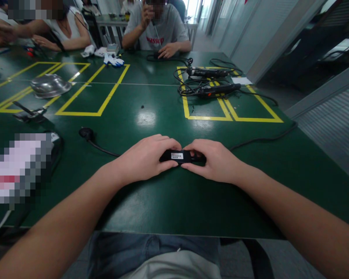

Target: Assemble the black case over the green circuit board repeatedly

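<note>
Near the front of the table, both hands hold a small black block with a white printed label [177, 156]. My left hand [147, 157] is closed around its left end, fingers on the far side and thumb along the near side. My right hand [213, 159] grips the right end the same way, the two thumb tips almost meeting. A dark end piece shows inside my right hand; its exact form is hidden. From behind my left hand a cord leads to a black power plug [86, 133]. Another black cord [263, 139] runs from my right hand's side to the table's right edge.
On the green table [151, 205] lie a metal bowl [50, 85], a metal tool [31, 113], white-and-blue gloves [113, 60] and black corded tools [218, 90] inside yellow tape. A blurred-out device [20, 166] lies at left. Across the table sit other people [159, 35].
</note>
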A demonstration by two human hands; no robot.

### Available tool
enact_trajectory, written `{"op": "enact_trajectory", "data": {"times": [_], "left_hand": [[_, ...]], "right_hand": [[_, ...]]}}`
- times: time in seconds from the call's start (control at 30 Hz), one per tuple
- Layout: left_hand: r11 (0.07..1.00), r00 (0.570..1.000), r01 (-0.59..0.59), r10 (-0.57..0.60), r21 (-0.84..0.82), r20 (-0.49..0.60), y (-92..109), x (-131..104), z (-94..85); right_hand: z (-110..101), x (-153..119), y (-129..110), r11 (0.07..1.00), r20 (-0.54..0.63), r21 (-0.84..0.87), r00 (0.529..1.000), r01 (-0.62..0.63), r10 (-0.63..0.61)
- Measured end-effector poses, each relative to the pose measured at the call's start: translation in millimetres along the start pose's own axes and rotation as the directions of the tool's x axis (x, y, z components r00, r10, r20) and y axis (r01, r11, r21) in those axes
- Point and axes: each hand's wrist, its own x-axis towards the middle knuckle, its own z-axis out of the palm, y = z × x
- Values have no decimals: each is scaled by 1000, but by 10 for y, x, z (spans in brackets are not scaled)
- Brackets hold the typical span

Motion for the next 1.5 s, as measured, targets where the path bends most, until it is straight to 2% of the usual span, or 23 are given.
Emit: {"op": "enact_trajectory", "data": {"times": [0.6,0.67,0.73,0.83,0.9,1.0,1.07,1.27,1.4,1.5], "left_hand": [[999,999,-40,40,23,-10,-1,-13,20],[999,998,-48,47,-7,-42,-1,-11,12],[1000,993,-25,23,-18,-118,-9,-5,-5],[995,967,73,-54,63,-251,-55,17,-29],[980,956,147,-107,131,-273,-109,34,-29],[961,964,209,-172,179,-205,-195,55,-3],[962,971,207,-179,180,-159,-230,57,15],[976,984,108,-79,188,-157,-127,-1,-70],[987,989,120,-128,106,73,-24,-41,-145],[988,981,143,-150,65,124,-19,-47,-135]], "right_hand": [[8,5,-24,1000,-13,-11,1000,-7,7],[5,-1,-31,999,-22,11,999,-38,39],[-1,-9,-37,995,-40,46,995,-87,89],[-6,-21,-40,984,-49,99,987,-150,155],[-4,-27,-36,981,-42,112,986,-157,163],[7,-29,-24,991,-55,88,992,-104,109],[7,-26,-19,996,-65,64,996,-63,68],[-73,0,-39,999,25,19,999,-29,28],[-96,8,-53,999,40,23,998,-40,39],[-87,4,-53,998,55,31,997,-61,60]]}}
